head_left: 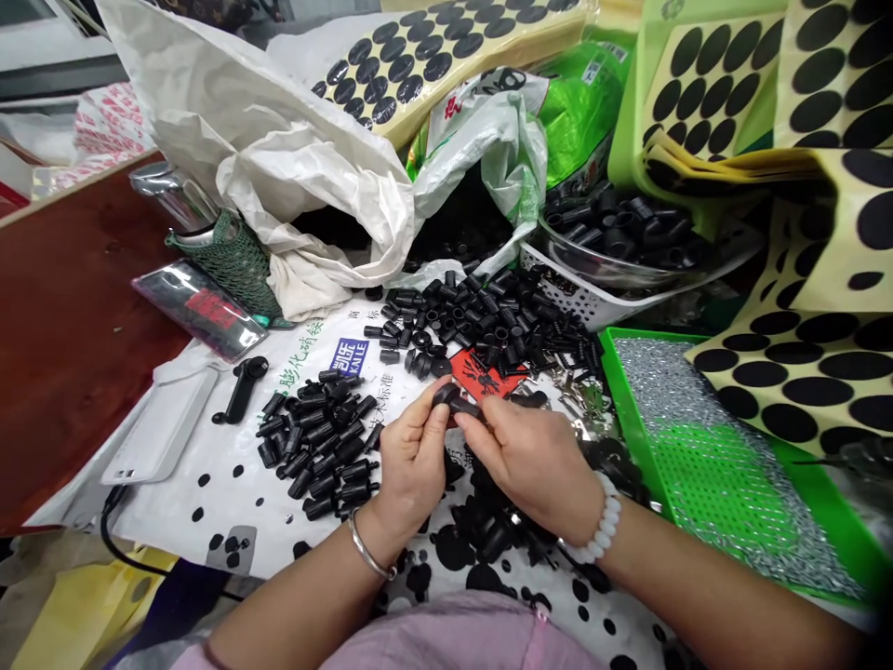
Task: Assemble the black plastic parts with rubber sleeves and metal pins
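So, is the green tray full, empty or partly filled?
Partly filled: silvery pieces lie in the green tray, dense at its far end, but its green bottom shows through in the middle.

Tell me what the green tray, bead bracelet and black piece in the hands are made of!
Green tray: probably smooth plastic, evenly coloured. Bead bracelet: milky, smooth; stone, glass or plastic, unclear. Black piece: likely plastic or rubber, dull, evenly dark.

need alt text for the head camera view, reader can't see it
A person's left hand and right hand pinch a small black item between their fingertips, over a white printed sheet. A pile of black cylinders lies to the left; a green tray of silvery bits sits to the right.
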`<state>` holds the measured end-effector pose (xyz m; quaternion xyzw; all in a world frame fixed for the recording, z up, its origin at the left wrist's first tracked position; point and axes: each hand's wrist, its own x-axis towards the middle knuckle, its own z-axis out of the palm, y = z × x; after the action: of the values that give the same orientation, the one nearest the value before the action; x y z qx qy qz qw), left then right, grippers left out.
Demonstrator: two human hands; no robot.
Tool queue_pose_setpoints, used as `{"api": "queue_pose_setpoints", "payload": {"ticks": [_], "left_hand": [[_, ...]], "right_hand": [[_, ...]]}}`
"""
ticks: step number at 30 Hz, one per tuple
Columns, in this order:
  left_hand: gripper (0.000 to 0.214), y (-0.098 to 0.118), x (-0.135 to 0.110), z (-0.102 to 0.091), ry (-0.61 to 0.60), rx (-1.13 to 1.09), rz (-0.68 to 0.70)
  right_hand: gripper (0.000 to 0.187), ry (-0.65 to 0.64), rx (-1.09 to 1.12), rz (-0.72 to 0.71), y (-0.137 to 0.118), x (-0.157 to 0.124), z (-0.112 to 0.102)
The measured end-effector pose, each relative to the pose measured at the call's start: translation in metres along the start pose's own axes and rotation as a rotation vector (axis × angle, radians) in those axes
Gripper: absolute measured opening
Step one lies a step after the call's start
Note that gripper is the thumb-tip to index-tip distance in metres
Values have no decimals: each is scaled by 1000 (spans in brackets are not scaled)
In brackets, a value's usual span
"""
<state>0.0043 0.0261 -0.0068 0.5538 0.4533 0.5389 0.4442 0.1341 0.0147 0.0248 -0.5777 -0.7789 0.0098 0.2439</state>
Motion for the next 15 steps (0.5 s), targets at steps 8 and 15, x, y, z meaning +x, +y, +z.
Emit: {"api": "queue_pose_setpoints", "payload": {"ticks": [8, 15], "left_hand": [[28, -3, 2, -3, -4, 89, 57], [33, 4, 0, -11, -250, 73, 118]], "right_hand": [[38, -118, 198, 118, 1, 0, -10], [20, -160, 495, 145, 10, -8, -9]]}}
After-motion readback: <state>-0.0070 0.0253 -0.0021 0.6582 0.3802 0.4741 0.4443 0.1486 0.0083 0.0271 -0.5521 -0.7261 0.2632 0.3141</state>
